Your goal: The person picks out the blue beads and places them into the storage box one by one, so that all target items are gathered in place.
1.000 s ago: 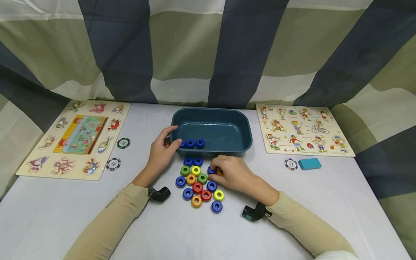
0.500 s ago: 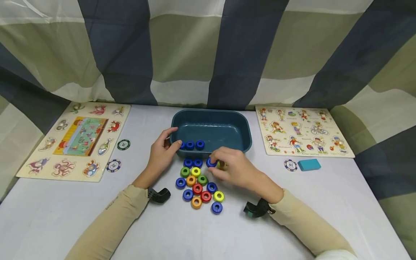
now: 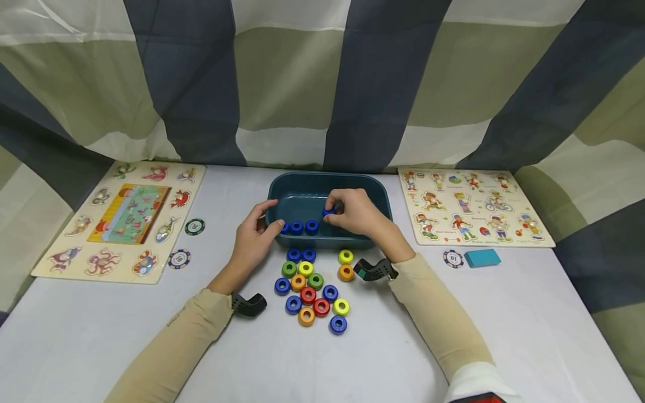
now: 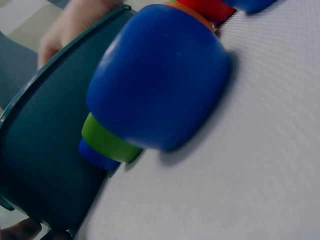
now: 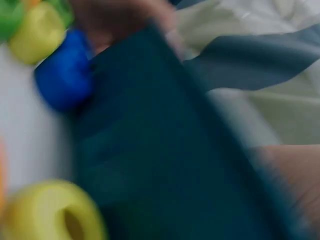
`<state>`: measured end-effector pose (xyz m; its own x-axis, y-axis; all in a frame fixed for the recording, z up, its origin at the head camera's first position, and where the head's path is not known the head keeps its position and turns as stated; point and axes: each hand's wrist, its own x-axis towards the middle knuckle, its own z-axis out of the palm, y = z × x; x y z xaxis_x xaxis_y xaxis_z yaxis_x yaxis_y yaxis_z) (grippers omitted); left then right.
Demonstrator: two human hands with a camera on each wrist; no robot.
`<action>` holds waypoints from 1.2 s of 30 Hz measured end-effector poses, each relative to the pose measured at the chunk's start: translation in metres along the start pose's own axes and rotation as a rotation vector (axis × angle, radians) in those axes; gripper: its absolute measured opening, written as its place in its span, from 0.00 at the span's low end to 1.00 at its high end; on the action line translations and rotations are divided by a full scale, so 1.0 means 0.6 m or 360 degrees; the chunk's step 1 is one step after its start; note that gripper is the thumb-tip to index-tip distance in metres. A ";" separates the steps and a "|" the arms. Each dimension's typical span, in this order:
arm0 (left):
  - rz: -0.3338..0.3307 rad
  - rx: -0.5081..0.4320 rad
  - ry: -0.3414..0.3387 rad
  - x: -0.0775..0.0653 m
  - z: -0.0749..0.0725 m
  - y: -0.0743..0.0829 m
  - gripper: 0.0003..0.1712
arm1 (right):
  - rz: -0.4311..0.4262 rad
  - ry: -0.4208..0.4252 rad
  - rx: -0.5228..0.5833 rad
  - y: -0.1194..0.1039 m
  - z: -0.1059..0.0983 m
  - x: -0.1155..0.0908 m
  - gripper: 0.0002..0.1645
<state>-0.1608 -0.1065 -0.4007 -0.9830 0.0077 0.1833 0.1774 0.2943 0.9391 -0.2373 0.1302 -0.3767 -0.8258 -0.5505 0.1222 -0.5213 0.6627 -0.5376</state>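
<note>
A dark teal plastic tub [image 3: 347, 242] stands at the middle of the table. My left hand [image 3: 252, 238] holds its left front corner, thumb at the rim; its fingertips [image 4: 22, 230] show at the lower left in the left wrist view. Three blue rings [image 3: 297, 227] sit in a row along the tub's front inner wall. My right hand [image 3: 355, 211] reaches over the tub and pinches another blue ring [image 3: 328, 212] between thumb and fingers, right of that row. In front of the tub lie loose rings in blue, green, yellow, orange and red, including a red ring [image 3: 308, 295].
A yellow ring [image 3: 345, 257] and an orange ring [image 3: 346, 273] lie below the right wrist. Puzzle boards lie at left [image 3: 116, 224] and right [image 3: 473, 210]. Poker chips [image 3: 194, 226] and a turquoise block [image 3: 482, 258] lie beside them. A checked curtain [image 3: 282, 84] hangs behind.
My right hand has lifted a blue ring from the table and carried it up over the front rim into the tub, uncovering a yellow and an orange ring. The left hand keeps its place.
</note>
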 end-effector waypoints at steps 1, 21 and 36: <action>0.0001 0.0002 0.0002 0.000 0.001 -0.002 0.27 | 0.0039 -0.0069 -0.0007 0.005 0.005 0.003 0.08; 0.0018 -0.0016 -0.0006 0.000 0.001 -0.003 0.26 | -0.0523 0.0011 0.0007 -0.077 0.022 -0.107 0.04; 0.0030 -0.0018 -0.0010 0.000 -0.002 -0.001 0.27 | -0.0307 -0.0066 -0.0439 -0.076 0.091 -0.112 0.09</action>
<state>-0.1607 -0.1077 -0.4009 -0.9798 0.0191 0.1992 0.1964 0.2832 0.9387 -0.1461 0.1096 -0.4061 -0.6997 -0.6956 0.1629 -0.7105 0.6535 -0.2612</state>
